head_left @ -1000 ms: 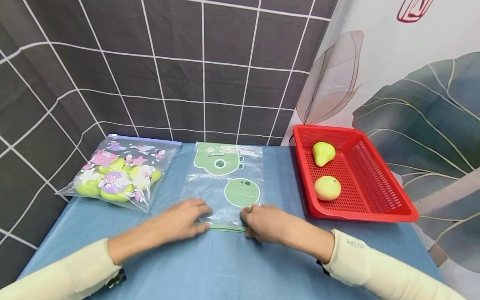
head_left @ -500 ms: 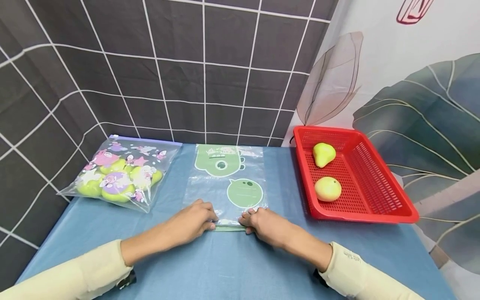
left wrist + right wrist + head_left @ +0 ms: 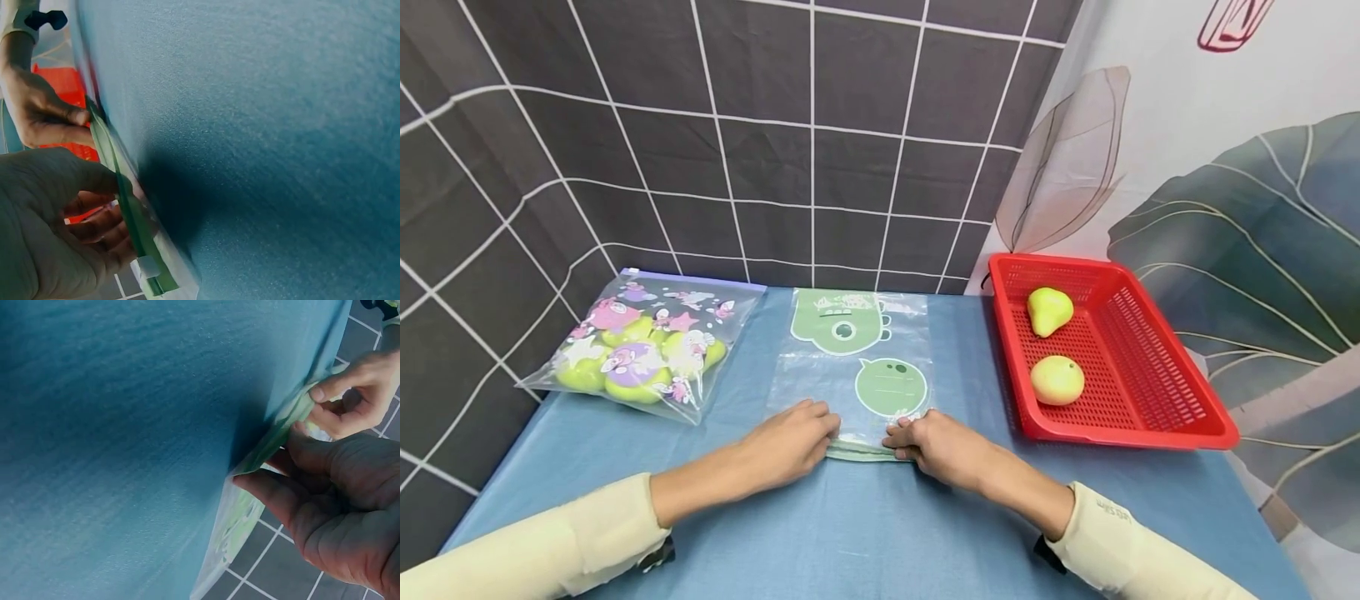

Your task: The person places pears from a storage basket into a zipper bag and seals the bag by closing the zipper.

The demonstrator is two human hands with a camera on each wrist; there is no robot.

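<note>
A clear zip bag with green cartoon prints lies flat on the blue cloth, its green zip edge facing me. With thumb and fingers on either side, my left hand pinches the left part of that edge. Close by in the left wrist view, a white slider sits near the strip's end. My right hand pinches the edge toward its right end; its thumb and index finger hold the strip in the right wrist view. Between the hands the two layers look slightly parted.
On the left lies a filled zip bag with a purple top strip and several green fruits inside. A red plastic basket stands at right, holding a pear and a round yellow-green fruit. A dark grid-patterned backdrop rises behind.
My left hand has slid right along the bag's near edge and now pinches it. The right hand has stayed almost in place. The green edge shows a slightly wider gap.
</note>
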